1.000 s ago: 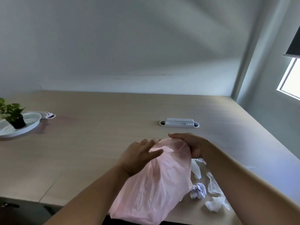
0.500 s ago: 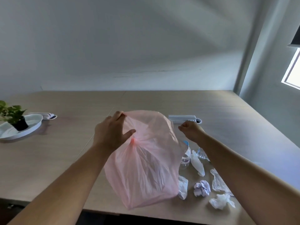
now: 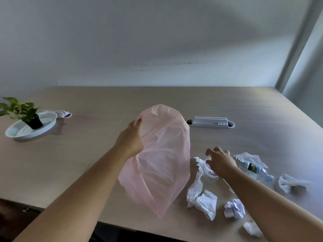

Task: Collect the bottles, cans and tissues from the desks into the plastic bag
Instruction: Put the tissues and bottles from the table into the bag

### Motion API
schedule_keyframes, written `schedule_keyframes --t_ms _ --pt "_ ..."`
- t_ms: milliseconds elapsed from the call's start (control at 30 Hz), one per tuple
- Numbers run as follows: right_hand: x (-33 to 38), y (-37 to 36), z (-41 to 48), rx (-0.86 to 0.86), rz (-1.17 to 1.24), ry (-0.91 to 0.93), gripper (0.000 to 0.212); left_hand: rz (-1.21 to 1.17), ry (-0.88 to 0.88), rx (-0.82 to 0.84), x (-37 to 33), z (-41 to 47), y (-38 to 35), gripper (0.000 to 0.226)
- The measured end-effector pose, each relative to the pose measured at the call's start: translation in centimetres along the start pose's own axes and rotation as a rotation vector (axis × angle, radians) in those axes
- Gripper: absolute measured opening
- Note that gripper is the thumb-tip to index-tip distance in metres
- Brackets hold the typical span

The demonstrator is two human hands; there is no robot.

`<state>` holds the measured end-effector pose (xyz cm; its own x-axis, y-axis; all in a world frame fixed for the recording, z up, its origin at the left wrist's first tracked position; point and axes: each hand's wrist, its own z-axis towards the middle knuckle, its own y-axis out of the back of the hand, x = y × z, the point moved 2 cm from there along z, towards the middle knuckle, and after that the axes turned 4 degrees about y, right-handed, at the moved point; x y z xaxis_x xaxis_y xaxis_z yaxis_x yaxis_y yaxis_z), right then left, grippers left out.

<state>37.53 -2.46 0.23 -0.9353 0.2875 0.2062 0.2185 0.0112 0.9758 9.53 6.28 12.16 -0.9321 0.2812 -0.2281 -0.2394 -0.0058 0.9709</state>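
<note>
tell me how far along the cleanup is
Barely started. Done: the left hand holds the pink plastic bag up by its rim over the desk; nothing clearly inside. In hand: the right hand reaches onto the upright bottle, grip unclear. Remaining: the lying bottle and the crumpled tissues around it. No cans visible.

Pale wood-grain desk [image 3: 227, 105], with a seam running front to back left of centre. Far left: white dish [image 3: 10, 135] holding a potted plant [image 3: 26, 112]. Centre rear: white slotted tray [image 3: 209, 121]. Near right: crumpled tissues [image 3: 203, 200] scattered around clear bottles [image 3: 253, 169], one lying on its side
</note>
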Motion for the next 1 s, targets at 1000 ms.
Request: schedule_keyframes --t_ms 1000 --pt "2.9 -4.0 2.2 -0.079 0.417 -0.11 0.014 -0.195 -0.035 0.163 -4.5 0.9 -9.4 0.075"
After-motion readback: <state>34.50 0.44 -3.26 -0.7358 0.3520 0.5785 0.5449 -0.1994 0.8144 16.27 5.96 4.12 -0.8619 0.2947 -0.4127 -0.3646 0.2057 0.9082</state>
